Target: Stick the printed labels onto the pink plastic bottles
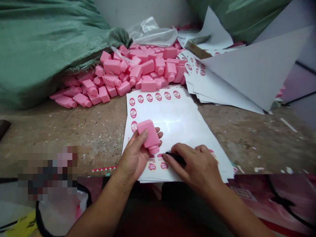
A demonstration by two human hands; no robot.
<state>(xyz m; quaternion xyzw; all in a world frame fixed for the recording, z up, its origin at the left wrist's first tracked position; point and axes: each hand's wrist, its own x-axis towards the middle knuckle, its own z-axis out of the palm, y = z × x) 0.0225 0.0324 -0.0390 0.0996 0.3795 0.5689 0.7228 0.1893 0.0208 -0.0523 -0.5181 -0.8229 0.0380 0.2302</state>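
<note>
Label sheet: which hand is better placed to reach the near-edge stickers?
Likely the right hand: though holding a black object, its fingers are beside those stickers; the left hand holds a pink bottle.

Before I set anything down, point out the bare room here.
Tabletop shows left of the label sheets, in front of the pink bottles, and right of the sheets, in front of the paper stack; scraps fleck both patches. Crowded: the back, under bottles, paper and green sack; the sheets' near half, under left hand and right hand.

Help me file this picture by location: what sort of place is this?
Probably a small workshop: pink bottles heaped on a worn table, a stack of sticker sheets, and a bulging green sack.
</note>
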